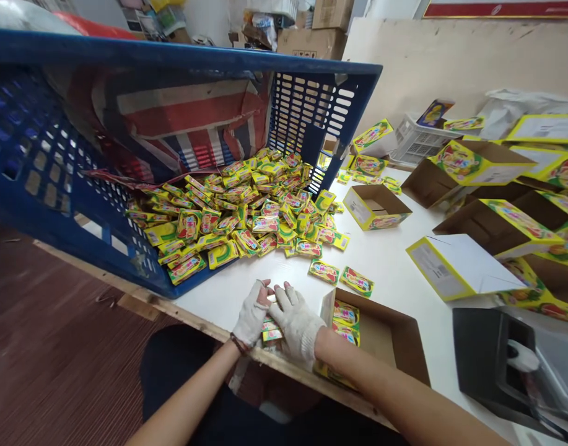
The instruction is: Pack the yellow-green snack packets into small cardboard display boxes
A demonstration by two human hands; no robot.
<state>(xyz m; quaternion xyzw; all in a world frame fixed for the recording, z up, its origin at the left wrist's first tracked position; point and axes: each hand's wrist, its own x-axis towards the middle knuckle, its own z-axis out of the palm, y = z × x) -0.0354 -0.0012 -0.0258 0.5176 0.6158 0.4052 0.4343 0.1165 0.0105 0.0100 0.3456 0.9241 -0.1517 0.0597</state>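
White tabletop [386,263], wooden along its near edge, spreads beneath two gloved hands. The left hand [252,314] has its fingers partly curled beside a row of small packs [271,334]; whether they clamp it cannot be told. The right hand [297,320] lays extended fingers, slightly apart, over the same row. Just right, an open carton [407,334] holds more packs along its left side, partly behind the right forearm. Beyond the hands lie two loose packs [342,277], yellow and green, with rounded, multicoloured lettering too blurred to read. A heap of matching packs [246,217] spills from a tipped blue crate [346,114], lined with striped cloth [186,111], which takes up the left side. A small empty box [378,209] stands right of the heap; its pale side panel carries tiny unreadable print. Farther right, yellow-edged display boxes [485,229] crowd together, showing fruit pictures, and a black device [479,365] stands before them. Behind is a white basket [420,142]. Up on the wall, a red sign [502,9] bears a round white emblem and illegible words; brown cartons [309,43] farther back show handling symbols.
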